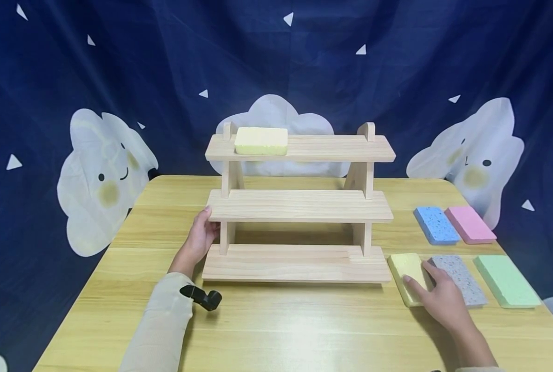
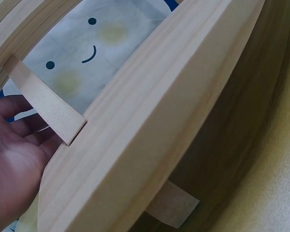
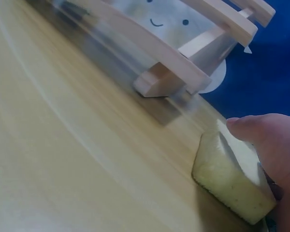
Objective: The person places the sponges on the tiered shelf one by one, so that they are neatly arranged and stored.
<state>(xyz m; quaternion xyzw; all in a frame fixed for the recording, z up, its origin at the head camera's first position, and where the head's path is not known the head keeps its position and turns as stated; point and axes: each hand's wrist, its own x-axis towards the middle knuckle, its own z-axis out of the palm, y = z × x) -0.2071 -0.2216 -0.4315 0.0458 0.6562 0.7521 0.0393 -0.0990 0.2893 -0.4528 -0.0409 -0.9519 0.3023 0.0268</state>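
A three-tier wooden display shelf [image 1: 299,204] stands on the table. My left hand [image 1: 201,238] holds its left side, thumb at the end of the middle board. In the left wrist view the fingers [image 2: 31,126] pass behind the upright. On the table to the right, my right hand [image 1: 445,299] grips a yellow sponge [image 1: 404,268], its thumb over the top face; the fingers' far ends are partly hidden. The right wrist view shows this sponge [image 3: 227,179] under the thumb. A second yellow sponge [image 1: 261,141] lies on the top board, toward the left.
A grey speckled sponge [image 1: 462,279] lies just right of the gripped one, with a green sponge [image 1: 508,281] farther right. Behind them are a blue sponge [image 1: 436,226] and a pink sponge [image 1: 470,224]. A dark blue curtain [image 1: 276,57] with cloud faces hangs behind the table.
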